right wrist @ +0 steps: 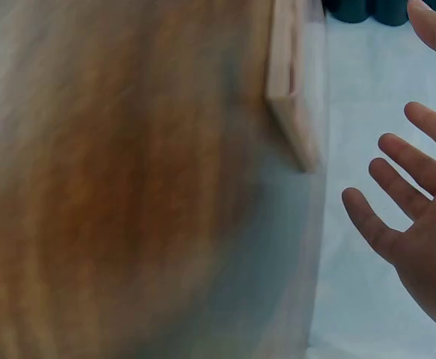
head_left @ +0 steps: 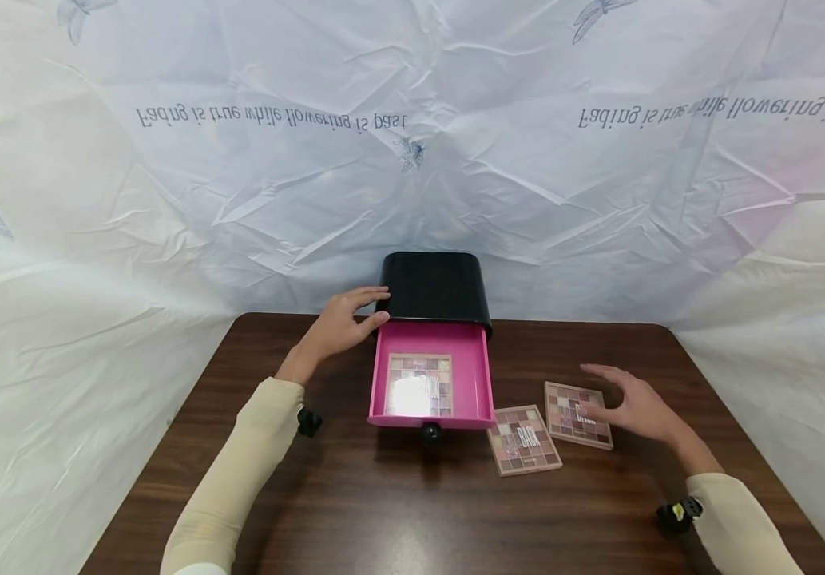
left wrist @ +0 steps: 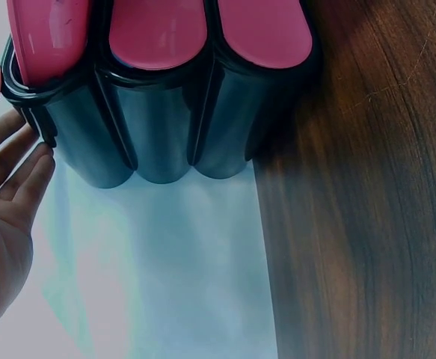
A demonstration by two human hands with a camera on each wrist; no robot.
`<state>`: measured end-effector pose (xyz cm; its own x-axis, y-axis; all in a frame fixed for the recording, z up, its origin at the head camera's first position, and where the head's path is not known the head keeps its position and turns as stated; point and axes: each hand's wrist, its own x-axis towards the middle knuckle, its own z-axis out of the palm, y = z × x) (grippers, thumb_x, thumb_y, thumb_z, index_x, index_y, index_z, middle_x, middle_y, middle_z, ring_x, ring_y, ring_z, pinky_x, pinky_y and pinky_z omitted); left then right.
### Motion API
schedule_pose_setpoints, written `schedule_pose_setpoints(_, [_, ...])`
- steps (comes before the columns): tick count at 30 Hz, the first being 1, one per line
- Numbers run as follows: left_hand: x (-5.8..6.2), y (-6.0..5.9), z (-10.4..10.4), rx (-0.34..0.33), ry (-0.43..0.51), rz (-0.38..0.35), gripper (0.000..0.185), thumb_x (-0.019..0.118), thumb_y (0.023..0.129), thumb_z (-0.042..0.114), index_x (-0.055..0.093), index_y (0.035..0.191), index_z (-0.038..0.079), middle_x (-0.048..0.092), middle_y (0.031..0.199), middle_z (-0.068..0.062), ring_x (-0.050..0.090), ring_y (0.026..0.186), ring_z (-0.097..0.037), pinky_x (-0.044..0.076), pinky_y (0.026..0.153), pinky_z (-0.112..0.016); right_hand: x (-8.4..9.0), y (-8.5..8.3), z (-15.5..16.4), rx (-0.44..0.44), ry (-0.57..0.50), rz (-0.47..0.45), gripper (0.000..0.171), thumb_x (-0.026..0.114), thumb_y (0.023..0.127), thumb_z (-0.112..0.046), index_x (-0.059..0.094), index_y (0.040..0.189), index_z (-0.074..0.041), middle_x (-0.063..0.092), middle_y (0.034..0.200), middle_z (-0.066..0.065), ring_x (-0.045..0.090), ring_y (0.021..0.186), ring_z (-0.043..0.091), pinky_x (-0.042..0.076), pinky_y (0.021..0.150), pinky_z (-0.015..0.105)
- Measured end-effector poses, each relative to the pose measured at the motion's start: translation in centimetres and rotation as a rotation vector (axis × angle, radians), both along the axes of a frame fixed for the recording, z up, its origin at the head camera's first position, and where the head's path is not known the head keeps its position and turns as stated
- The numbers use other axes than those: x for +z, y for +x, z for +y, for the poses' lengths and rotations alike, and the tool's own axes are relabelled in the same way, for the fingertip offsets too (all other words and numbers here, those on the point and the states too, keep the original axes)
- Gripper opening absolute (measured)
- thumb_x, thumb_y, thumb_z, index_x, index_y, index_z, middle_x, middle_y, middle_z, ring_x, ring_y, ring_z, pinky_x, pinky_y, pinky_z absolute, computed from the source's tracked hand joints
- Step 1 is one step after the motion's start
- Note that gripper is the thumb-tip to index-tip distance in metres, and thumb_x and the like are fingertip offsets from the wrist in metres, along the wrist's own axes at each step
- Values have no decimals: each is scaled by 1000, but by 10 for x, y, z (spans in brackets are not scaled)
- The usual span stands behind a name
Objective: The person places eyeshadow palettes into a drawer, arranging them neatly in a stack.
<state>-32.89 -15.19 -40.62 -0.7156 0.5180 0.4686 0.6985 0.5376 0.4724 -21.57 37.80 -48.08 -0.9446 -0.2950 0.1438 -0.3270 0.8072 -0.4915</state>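
1. The left hand (head_left: pixel 340 323) lies flat against the left side of the black box (head_left: pixel 435 289). Its fingers are straight and touch the box. It grips nothing.

2. The right hand (head_left: pixel 631 407) floats over the right palette (head_left: pixel 578 414). Its fingers are spread wide and straight. It holds nothing, and I cannot tell if it touches the palette.

3. The pink drawer (head_left: pixel 432 383) is pulled out of the box toward the person. One palette (head_left: pixel 419 385) lies flat inside it. Its top shines in the light.

4. Two more palettes lie on the brown table (head_left: pixel 354 511), just right of the drawer. The "DARK" palette (head_left: pixel 524 439) is nearer the drawer. The right palette is just beside it, a bit farther back.

5. I think the step in hand is putting the palettes into the drawer. One is in and two are left.

6. The next move calls for the right hand to come down on the right palette and pinch its edges. Then it must lift it, carry it left, and lay it flat on the one in the drawer. The left hand should hold the box so it does not slide.

7. Both table palettes are almost square, so they have no clear long side. The "DARK" one is turned a little, and its word slants. The drawer's long side runs from the box toward the person.
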Motion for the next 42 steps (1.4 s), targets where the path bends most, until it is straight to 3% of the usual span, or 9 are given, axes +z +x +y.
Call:
schedule_pose_setpoints(10, [-2,-1,0,3,0,6,48,65,102,38,62,142,11,57,148,-8,57,133,-29,46,109,-51,-12,5,15,10,14,-58,88,85,83,-43,46,151,-2,45,150,31,41,135,56,40,97,74])
schedule_pose_setpoints(17, [-1,0,0,14,-1,6,48,65,102,38,63,142,12,57,148,-7,56,134,-29,45,110,-51,-15,5,19,26,57,-116,102,88,78,-48,40,156,-3,40,151,36,38,136,59,40,96,75])
schedule_pose_setpoints(26, [-2,0,0,5,-1,13,48,65,102,38,63,142,11,57,148,-8,56,134,-29,44,111,-51,-23,8,23,92,48,-119,115,92,72,-47,33,157,3,38,152,35,34,138,58,35,100,76])
schedule_pose_setpoints(34, [0,1,0,11,-5,6,49,65,101,39,63,142,11,58,147,-7,56,134,-29,45,110,-51,-21,8,22,69,122,-149,123,93,66,-56,34,156,4,37,152,35,32,135,58,37,97,76])
schedule_pose_setpoints(42, [0,2,1,10,-1,-7,49,66,101,38,63,142,11,57,148,-7,57,133,-29,46,109,-51,-21,10,20,51,143,-169,121,92,67,-54,34,155,5,33,151,40,30,135,63,39,94,77])
